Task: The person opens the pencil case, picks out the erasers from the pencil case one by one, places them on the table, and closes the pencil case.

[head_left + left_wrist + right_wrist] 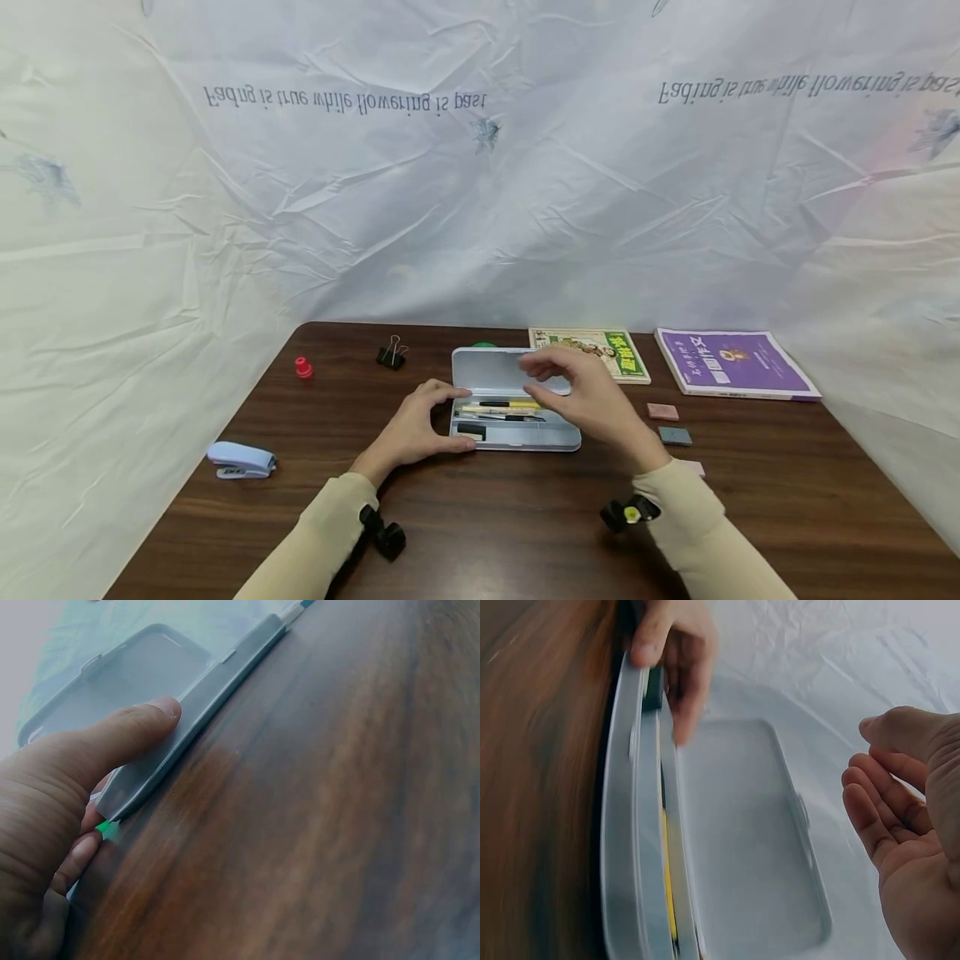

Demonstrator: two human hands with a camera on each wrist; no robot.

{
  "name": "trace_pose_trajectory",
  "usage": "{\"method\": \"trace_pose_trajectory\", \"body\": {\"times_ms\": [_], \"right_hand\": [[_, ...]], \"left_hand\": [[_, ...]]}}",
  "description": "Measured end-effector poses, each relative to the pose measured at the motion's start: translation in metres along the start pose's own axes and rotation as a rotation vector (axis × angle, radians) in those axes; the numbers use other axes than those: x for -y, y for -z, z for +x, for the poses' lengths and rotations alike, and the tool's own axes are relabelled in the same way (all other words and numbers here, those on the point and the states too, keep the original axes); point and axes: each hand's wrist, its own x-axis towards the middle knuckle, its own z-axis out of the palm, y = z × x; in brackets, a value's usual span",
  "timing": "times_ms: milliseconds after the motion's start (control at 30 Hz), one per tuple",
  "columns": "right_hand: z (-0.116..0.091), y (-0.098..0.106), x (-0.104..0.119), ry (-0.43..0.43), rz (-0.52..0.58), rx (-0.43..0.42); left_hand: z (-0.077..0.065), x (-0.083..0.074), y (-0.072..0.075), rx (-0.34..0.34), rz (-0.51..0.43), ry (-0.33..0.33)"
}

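Observation:
A light grey-blue pencil case [528,437] lies on the table with its lid [487,368] raised at the back. Several pens and pencils [498,411], one of them yellow, lie in its rear compartment, and a black-and-white eraser [472,431] sits at the front left. My left hand [411,427] grips the left end of the case, thumb on the front edge and fingers toward the back. In the right wrist view the lid [750,840] stands beside my right hand [907,802], whose fingers are loosely bent around nothing. That hand hovers over the right part of the case.
Right of the case lie a pink block [663,412], a grey-blue block [676,436], a yellow-green book [600,352] and a purple book [735,362]. Leftward are a stapler [242,459], a red object [303,367] and a black binder clip [392,357]. Fabric hangs behind.

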Motion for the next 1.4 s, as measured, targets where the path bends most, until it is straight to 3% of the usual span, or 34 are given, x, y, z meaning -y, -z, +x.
{"method": "trace_pose_trajectory", "body": {"times_ms": [133, 267, 533, 833, 1100, 1400], "right_hand": [[0.014, -0.019, 0.003, -0.015, 0.084, 0.034], [0.022, -0.038, 0.001, -0.033, 0.100, 0.083], [0.024, -0.075, -0.005, -0.031, 0.008, 0.214], [0.020, -0.090, -0.009, -0.062, -0.087, 0.393], [0.021, -0.082, -0.004, -0.061, -0.108, 0.361], [0.016, -0.031, 0.004, -0.019, -0.126, 0.215]], "left_hand": [[0.001, 0.000, 0.000, -0.001, 0.005, -0.002], [0.001, 0.000, 0.000, 0.001, 0.001, -0.012], [0.000, 0.000, 0.001, -0.008, -0.012, -0.025], [0.000, 0.002, 0.000, -0.008, -0.020, -0.041], [0.000, 0.001, -0.001, -0.007, -0.015, -0.037], [0.001, -0.001, 0.000, -0.008, 0.001, -0.029]]}}
